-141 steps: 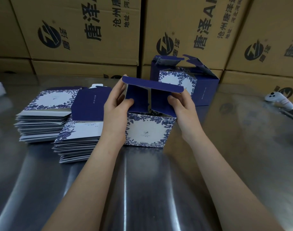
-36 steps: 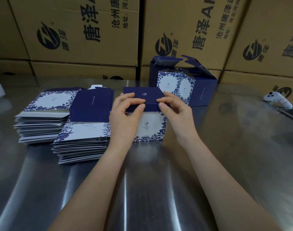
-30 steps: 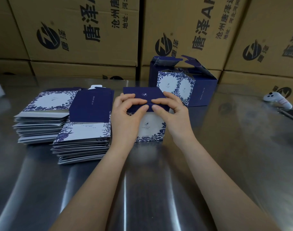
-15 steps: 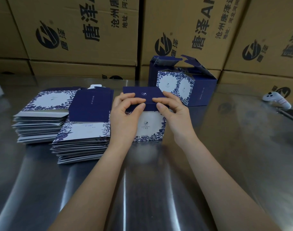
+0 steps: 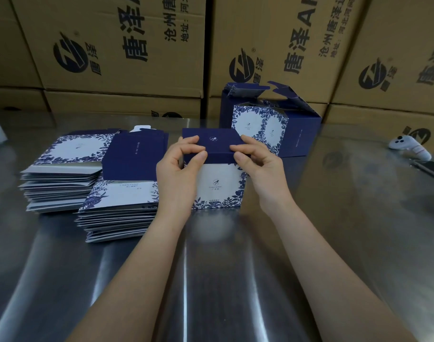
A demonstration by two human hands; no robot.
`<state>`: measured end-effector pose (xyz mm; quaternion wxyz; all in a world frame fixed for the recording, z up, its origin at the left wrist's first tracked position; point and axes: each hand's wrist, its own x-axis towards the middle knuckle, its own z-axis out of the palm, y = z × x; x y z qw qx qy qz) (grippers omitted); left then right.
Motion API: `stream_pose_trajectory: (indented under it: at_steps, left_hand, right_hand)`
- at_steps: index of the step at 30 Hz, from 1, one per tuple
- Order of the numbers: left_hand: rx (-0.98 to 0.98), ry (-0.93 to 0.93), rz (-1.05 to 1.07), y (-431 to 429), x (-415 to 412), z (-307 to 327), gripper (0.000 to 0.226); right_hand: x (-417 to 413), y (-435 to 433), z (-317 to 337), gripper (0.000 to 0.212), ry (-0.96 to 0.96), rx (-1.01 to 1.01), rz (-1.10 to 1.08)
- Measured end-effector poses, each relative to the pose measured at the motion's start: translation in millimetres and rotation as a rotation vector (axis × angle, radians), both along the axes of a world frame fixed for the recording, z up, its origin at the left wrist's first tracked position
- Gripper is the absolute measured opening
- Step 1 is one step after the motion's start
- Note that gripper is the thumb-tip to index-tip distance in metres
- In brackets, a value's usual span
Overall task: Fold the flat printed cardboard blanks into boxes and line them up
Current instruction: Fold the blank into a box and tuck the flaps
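Box (image 5: 217, 186) upright at table (image 5: 235, 280) centre, lid down. Thin card: light, springy, creases easily. Best hold: lid front edge and corners, gentle pressure. Left hand (image 5: 179, 176) and right hand (image 5: 263, 166) each pinch lid front edge, fingers curled. Count: far stack (image 5: 63, 154) and near stack (image 5: 127, 198) of blanks, 9 o'clock. Open-topped boxes (image 5: 272, 129), 1 o'clock, at least two.

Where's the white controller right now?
Head view: the white controller lies at the far right of the steel table, right of the open-topped blue box, between the brown cartons behind it and a dark flat device nearer the camera.
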<state>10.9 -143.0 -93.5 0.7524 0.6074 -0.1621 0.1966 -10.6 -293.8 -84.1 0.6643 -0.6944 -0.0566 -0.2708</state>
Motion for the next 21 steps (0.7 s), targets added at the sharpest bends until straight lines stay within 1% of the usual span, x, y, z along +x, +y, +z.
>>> stream_pose_trajectory:
  at_steps: [6, 12, 16, 21]
  left_hand:
    - [-0.032, -0.007, -0.032, 0.7, 0.7, -3.4, 0.026]
    - [-0.064, -0.002, -0.054, 1.7, 3.4, -3.9, 0.027]
    - [-0.083, 0.002, -0.05, 0.9, 5.3, -3.9, 0.027]
    - [-0.127, 0.0, -0.066, 1.1, 4.9, -4.8, 0.029]
  right_hand:
    - [-1.4, -4.0, -0.6, 0.023, 0.022, 0.089, 0.054]
    - [-0.7, -0.9, 1.8, 0.02, 0.015, 0.13, 0.038]
    - [1.1, -0.1, 1.7, 0.024, 0.006, 0.138, 0.035]
    - [0.3, -6.8, -0.6, 0.023, 0.02, 0.115, 0.095]
